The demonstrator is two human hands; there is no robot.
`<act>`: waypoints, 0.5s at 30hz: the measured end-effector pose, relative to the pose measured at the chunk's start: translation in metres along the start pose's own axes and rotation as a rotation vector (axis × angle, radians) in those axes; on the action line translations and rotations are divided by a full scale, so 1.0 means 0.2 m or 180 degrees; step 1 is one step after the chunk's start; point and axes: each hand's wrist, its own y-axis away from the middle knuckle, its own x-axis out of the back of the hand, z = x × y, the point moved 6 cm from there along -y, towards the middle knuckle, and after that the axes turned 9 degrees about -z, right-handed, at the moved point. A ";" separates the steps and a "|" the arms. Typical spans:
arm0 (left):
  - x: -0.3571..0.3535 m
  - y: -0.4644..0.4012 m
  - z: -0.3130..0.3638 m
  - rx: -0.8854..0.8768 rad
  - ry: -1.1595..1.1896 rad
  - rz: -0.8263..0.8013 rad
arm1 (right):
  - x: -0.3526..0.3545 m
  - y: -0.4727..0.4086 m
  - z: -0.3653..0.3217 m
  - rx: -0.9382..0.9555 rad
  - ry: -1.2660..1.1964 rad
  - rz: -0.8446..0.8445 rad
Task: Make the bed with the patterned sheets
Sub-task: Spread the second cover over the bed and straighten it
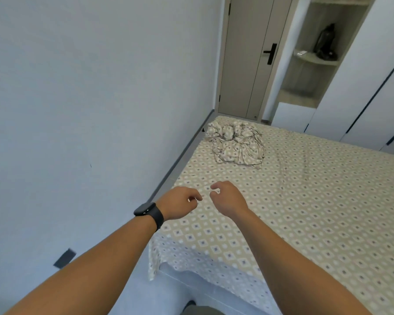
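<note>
A beige patterned sheet lies spread flat over the bed, its near edge hanging over the mattress side. A crumpled bundle of the same patterned fabric sits at the far left corner of the bed. My left hand, with a dark watch on the wrist, hovers above the sheet near the bed's left edge, fingers loosely curled and holding nothing. My right hand hovers just to its right, fingers also loosely curled and empty. Both hands are well short of the bundle.
A pale wall runs along the bed's left side with a narrow gap between. A beige door stands beyond the far corner. Open shelves hold a dark object, and white wardrobe doors line the right.
</note>
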 end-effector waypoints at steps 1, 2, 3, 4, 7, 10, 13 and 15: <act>0.04 -0.02 -0.07 0.0009 0.0006 -0.0023 | -0.03 -0.08 -0.05 -0.0001 0.0044 0.0012; 0.06 -0.04 -0.15 0.0038 -0.0014 -0.0079 | -0.07 -0.15 -0.08 -0.0020 0.0062 -0.0012; 0.09 -0.06 -0.26 0.0076 -0.0047 -0.0142 | -0.12 -0.24 -0.13 -0.0031 0.0081 -0.0022; 0.12 -0.09 -0.35 0.0100 -0.0085 -0.0223 | -0.15 -0.32 -0.18 -0.0060 0.0057 -0.0045; 0.20 -0.13 -0.58 0.0221 -0.0092 -0.0451 | -0.29 -0.49 -0.28 -0.0113 0.0088 -0.0204; 0.32 -0.21 -0.81 0.0313 -0.0122 -0.0620 | -0.44 -0.62 -0.40 -0.0265 0.0139 -0.0489; 0.38 -0.33 -0.93 0.0282 -0.0107 -0.0689 | -0.47 -0.70 -0.39 -0.0309 0.0254 -0.0513; 0.43 -0.45 -0.96 0.0141 -0.0162 -0.0810 | -0.40 -0.80 -0.37 -0.0497 0.0205 -0.0340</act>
